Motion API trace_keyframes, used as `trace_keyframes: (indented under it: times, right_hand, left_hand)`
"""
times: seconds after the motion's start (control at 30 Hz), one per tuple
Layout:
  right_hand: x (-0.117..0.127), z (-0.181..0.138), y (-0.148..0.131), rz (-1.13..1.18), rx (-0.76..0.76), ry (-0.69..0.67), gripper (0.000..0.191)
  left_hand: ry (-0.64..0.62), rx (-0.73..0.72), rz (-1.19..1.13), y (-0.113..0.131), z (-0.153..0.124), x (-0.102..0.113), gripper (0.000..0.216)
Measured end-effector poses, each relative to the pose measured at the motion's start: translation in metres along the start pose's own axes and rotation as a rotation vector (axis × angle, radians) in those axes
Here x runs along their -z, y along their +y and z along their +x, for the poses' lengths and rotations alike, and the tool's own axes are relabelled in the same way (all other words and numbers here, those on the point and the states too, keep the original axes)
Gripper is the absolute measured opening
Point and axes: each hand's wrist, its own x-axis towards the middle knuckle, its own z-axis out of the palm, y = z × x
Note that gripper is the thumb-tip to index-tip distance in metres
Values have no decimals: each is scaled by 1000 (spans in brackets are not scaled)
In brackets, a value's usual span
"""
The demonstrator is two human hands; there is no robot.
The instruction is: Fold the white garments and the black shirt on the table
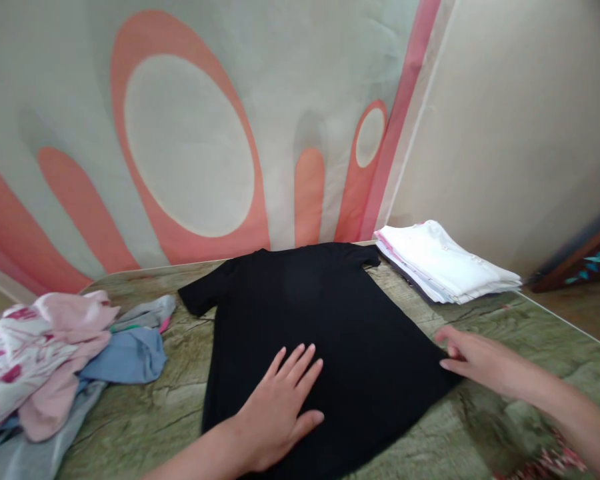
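A black short-sleeved T-shirt [300,307] lies spread out on the table, its collar end towards the wall and its hem towards me. My left hand [283,407] rests flat on the lower middle of the shirt, fingers stretched and thumb out to the side. At the shirt's lower right side edge is my right hand [475,360], with the fingers curled and the thumb over the fabric, pinching the edge. The near left part of the hem is hidden behind my left hand and forearm.
To the left sits a loose heap of clothes [70,353], pink, white, blue and grey. A stack of folded clothes [445,263], white on top, stands at the back right. The wood-patterned table [180,407] meets a decorated wall [280,100] behind.
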Motion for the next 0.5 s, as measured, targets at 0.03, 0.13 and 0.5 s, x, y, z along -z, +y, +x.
trace_keyframes:
  times: [0.03,0.13,0.5]
  right_hand:
    - [5,7,-12,-67,30,48,32]
    - [16,39,-68,-143,239,131,48]
    - [-33,182,-211,-77,424,-43,74]
  left_hand:
    - [-25,-61,-33,3,-6,3,60]
    - [-67,-166,-137,7,-11,13,56]
    - [336,309,209,-122,4,-1,51]
